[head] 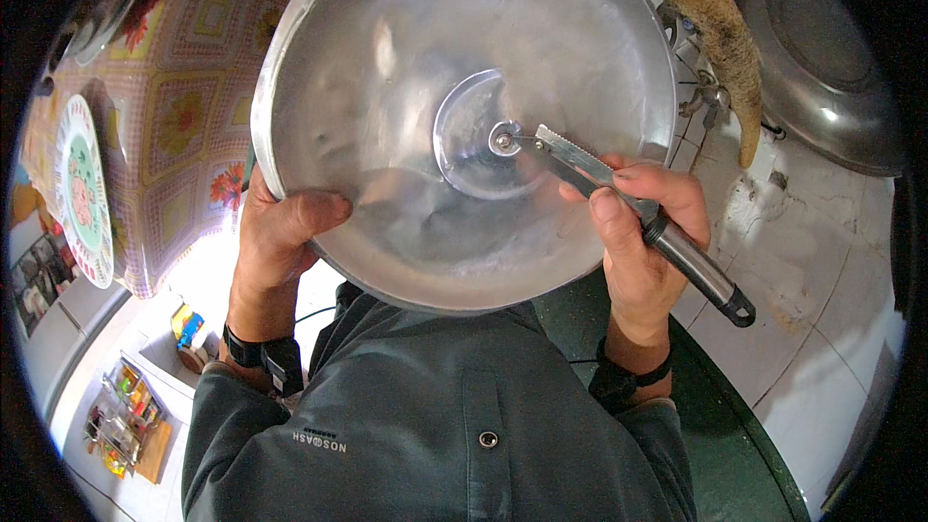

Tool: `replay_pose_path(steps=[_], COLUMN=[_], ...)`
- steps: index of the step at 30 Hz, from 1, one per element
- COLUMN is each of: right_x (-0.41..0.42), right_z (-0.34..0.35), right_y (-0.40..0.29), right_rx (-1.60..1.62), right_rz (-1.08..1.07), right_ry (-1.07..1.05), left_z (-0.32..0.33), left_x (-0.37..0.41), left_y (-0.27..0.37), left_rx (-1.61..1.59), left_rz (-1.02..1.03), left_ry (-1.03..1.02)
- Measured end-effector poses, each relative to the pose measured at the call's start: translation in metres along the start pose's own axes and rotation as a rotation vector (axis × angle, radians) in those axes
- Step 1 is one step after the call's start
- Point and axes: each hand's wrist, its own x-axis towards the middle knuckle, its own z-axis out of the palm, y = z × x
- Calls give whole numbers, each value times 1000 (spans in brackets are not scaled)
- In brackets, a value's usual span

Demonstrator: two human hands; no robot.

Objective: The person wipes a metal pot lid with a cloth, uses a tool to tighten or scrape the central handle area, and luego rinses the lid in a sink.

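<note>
A large round aluminium pot lid (377, 116) is held up before my chest, facing me, with small dents in its surface. At its middle sits a screw head (504, 139) inside a raised ring. My left hand (283, 225) grips the lid's lower left rim, thumb on the face and fingers hidden behind. In my right hand (645, 232) is a peeler (580, 159) with a serrated metal edge and a steel-and-black handle. A thin metal tip of the peeler points at the screw and appears to touch it.
On the left, a table wears a patterned plastic tablecloth (181, 116), with a decorated plate (85, 192) beside it. A dried loofah (714, 36) hangs at upper right near a metal basin (819, 65) and a tap (703, 96). A rack of utensils (123, 413) stands lower left.
</note>
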Motion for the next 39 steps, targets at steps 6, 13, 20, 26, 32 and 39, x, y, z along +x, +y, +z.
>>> replay_pose_path(steps=[6,13,20,26,32,39], right_x=[5,4,1,0,3,8], right_z=[0,-3,-1,-3,-5,-8], right_y=[2,0,2,3,5,3], right_rx=[-95,-64,17,54,20,-97], right_rz=[-52,8,38,42,-14,-83], right_ry=[-62,-63,-29,-16,-28,-97], left_z=[3,0,-3,-3,-1,1], left_x=[0,0,0,2,2,3], left_y=[4,0,-4,-3,-1,1], left_rx=[12,31,31,31,59,56], left_rz=[8,4,15,4,-6,2], left_ry=[1,22,-5,-22,10,8])
